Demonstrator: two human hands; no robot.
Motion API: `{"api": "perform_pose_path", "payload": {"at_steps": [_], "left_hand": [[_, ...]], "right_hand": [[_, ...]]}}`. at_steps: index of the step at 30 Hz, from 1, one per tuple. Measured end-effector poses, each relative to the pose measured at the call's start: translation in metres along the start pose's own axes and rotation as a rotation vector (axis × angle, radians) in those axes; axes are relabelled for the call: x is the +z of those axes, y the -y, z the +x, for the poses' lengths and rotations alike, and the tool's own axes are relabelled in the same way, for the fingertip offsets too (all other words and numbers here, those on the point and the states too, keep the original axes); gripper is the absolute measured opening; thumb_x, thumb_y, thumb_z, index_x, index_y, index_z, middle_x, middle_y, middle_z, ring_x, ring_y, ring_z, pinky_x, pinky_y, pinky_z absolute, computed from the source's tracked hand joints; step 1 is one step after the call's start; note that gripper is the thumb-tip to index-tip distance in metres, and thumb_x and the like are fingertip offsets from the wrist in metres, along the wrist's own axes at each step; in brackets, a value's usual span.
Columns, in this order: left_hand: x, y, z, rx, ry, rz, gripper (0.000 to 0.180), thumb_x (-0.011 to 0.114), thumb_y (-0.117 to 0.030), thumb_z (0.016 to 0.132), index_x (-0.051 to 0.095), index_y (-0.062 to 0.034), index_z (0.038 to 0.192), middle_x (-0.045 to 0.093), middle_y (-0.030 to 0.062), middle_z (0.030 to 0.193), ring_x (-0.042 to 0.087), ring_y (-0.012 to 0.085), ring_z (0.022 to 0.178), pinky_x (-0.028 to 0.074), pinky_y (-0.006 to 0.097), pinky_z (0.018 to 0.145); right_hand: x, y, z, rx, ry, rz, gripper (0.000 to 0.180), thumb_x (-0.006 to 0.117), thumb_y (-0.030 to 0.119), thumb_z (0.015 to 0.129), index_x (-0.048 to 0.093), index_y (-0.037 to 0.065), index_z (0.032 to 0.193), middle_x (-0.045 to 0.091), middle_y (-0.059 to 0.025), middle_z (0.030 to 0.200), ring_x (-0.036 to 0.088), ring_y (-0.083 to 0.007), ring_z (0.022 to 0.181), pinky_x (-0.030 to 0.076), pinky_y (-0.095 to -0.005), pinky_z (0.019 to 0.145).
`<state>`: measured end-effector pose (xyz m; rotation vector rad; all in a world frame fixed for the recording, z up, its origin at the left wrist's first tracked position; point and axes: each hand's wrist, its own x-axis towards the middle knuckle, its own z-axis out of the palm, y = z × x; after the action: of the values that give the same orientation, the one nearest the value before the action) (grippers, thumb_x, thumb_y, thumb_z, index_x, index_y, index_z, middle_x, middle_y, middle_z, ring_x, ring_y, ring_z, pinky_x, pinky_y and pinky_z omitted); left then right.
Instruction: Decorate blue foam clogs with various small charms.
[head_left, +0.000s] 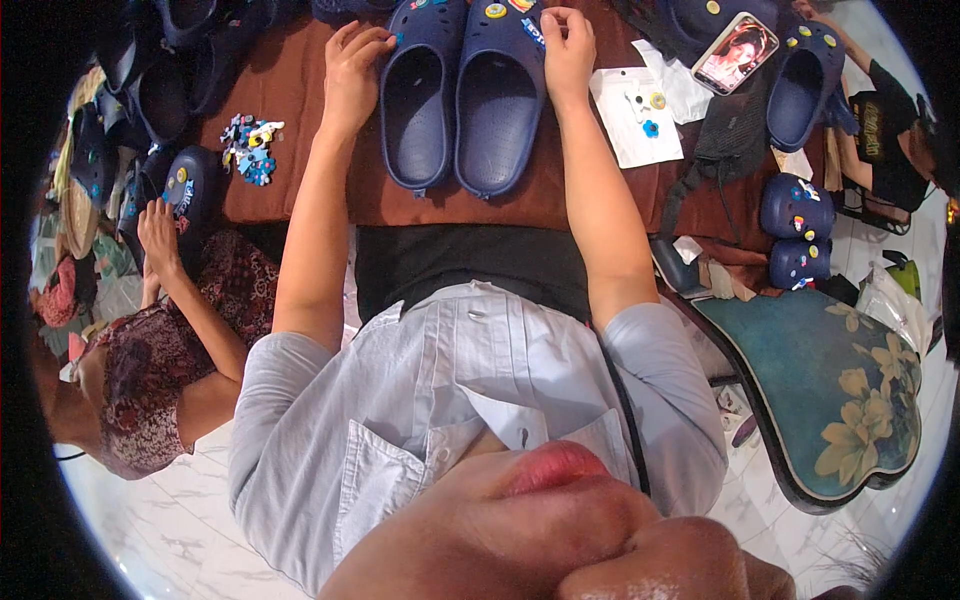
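Note:
Two navy clogs, a left one (416,120) and a right one (500,120), lie side by side on the brown tablecloth, heels toward me. Colourful shoe charms (496,11) sit on their toes, which the upper picture edge partly cuts off. My left hand (354,75) is closed, its fingertips at the left clog's outer side by a small blue charm. Against the right clog's outer side, next to a blue and white charm (532,30), my right hand (569,55) is closed too. The exact contact of both hands is partly hidden by the fingers.
Loose charms (252,147) lie in a heap on the left. To the right are a white card (636,118) with charms, a phone (736,53), a black strap and more decorated clogs (806,85). A co-worker's hand (158,238) touches a clog at left. A padded seat (815,390) stands at right.

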<state>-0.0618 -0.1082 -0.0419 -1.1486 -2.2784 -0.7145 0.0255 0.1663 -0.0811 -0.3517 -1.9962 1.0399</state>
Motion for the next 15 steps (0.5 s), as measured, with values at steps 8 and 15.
{"api": "perform_pose_path", "payload": {"at_steps": [8, 15], "left_hand": [[-0.014, -0.009, -0.009, -0.074, 0.07, 0.09, 0.041, 0.057, 0.007, 0.08, 0.071, -0.0106, 0.114, 0.066, 0.0077, 0.116, 0.051, 0.0343, 0.12, 0.042, 0.042, 0.103], [-0.023, -0.01, -0.005, -0.136, 0.075, -0.038, 0.041, 0.06, 0.004, 0.081, 0.069, -0.0103, 0.119, 0.063, 0.0117, 0.12, 0.053, 0.0321, 0.118, 0.043, 0.041, 0.102]], "right_hand": [[-0.011, 0.009, 0.005, 0.015, 0.094, 0.055, 0.019, 0.06, 0.022, 0.093, 0.063, 0.005, 0.101, 0.059, -0.0213, 0.114, 0.052, -0.0389, 0.113, 0.041, -0.0463, 0.095], [-0.045, 0.017, 0.027, 0.028, -0.282, -0.024, 0.014, 0.062, 0.016, 0.093, 0.065, 0.006, 0.103, 0.048, -0.0205, 0.127, 0.057, -0.0319, 0.102, 0.046, -0.0384, 0.09]]}}
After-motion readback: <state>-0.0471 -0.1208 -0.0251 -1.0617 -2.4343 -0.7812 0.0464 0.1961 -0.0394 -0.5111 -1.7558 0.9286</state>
